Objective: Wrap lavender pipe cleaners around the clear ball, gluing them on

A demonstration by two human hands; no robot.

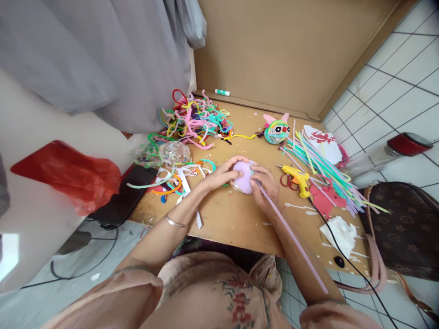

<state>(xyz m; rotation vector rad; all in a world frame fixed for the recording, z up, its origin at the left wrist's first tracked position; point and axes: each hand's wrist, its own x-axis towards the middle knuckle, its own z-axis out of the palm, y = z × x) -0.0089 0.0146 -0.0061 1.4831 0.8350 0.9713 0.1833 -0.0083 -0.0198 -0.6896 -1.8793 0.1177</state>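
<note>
Between my two hands, just above the wooden table, is a ball wrapped in lilac pipe cleaner (pixel 243 179). My left hand (pixel 224 172) curls around its left side, thumb lying across the front. On the other side, my right hand (pixel 265 185) grips the ball with fingers over its upper right. A long lilac pipe cleaner (pixel 291 235) runs out from under the right fingers and hangs down over my right forearm. Where its upper end meets the ball is hidden by the fingers. A yellow glue gun (pixel 297 179) lies right of my right hand.
Tangled coloured pipe cleaners (pixel 195 119) pile up at back left, near a clear faceted ball (pixel 174 152). A finished wrapped animal head (pixel 276 130) sits at the back. Straight pipe cleaners (pixel 329 169), crumpled tissue (pixel 339 235) and a brown bag (pixel 401 228) are at right.
</note>
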